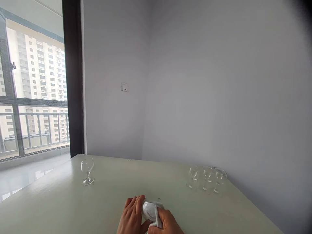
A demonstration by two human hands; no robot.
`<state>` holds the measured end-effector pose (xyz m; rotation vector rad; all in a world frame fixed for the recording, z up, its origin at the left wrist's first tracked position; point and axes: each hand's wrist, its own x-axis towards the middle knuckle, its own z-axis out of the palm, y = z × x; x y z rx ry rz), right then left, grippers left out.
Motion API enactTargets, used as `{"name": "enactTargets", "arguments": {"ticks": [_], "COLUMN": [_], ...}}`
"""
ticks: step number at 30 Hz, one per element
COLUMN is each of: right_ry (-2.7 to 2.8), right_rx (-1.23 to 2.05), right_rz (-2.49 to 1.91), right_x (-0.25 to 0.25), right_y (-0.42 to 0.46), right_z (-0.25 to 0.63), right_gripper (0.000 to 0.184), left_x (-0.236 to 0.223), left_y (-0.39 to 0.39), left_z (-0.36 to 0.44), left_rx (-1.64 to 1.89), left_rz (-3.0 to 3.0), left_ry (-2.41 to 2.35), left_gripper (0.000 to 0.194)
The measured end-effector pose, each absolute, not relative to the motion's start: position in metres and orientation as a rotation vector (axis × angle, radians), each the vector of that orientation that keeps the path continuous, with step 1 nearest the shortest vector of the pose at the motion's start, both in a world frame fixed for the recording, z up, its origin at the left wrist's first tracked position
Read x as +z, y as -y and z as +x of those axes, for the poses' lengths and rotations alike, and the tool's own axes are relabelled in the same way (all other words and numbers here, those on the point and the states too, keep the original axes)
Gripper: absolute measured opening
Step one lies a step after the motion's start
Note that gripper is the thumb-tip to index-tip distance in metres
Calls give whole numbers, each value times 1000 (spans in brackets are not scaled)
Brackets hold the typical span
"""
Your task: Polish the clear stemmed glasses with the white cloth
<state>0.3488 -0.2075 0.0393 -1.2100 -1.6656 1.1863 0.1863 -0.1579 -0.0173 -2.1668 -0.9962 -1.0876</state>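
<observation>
Low in the middle of the view, my left hand (131, 214) curls round the side of a clear glass (143, 213). White cloth (149, 209) shows through the glass, bunched up inside its bowl. My right hand (167, 222) grips the cloth, with a fold of it standing up by the thumb and fingers. Both hands are close together above the near part of the table. The lower part of the held glass is hidden by my hands and the frame edge.
One stemmed glass (87, 170) stands upright at the table's left. Three similar glasses, the nearest to centre being this glass (193, 174), stand in a row at the right. The pale glossy table (112, 175) meets grey walls (195, 97). A window (36, 84) is at left.
</observation>
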Motion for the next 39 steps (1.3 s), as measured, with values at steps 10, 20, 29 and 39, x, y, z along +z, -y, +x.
{"name": "enactTargets", "arguments": {"ticks": [10, 20, 29, 39], "right_ry": [1067, 1742, 990, 1641], "right_rx": [1616, 1310, 1647, 1353], "right_rz": [-1107, -1407, -1100, -1266], "right_x": [41, 94, 56, 86], "right_y": [204, 233, 197, 230], "right_z": [352, 398, 372, 394], "right_gripper": [26, 22, 23, 30], "left_x": [15, 23, 28, 35], "left_y": [164, 163, 170, 165], "left_z": [183, 173, 185, 172], "left_rx": [-910, -928, -1106, -1188], "left_rz": [-2249, -3774, -2417, -3523], "left_ry": [906, 1484, 987, 1561], "left_gripper": [31, 74, 34, 63]}}
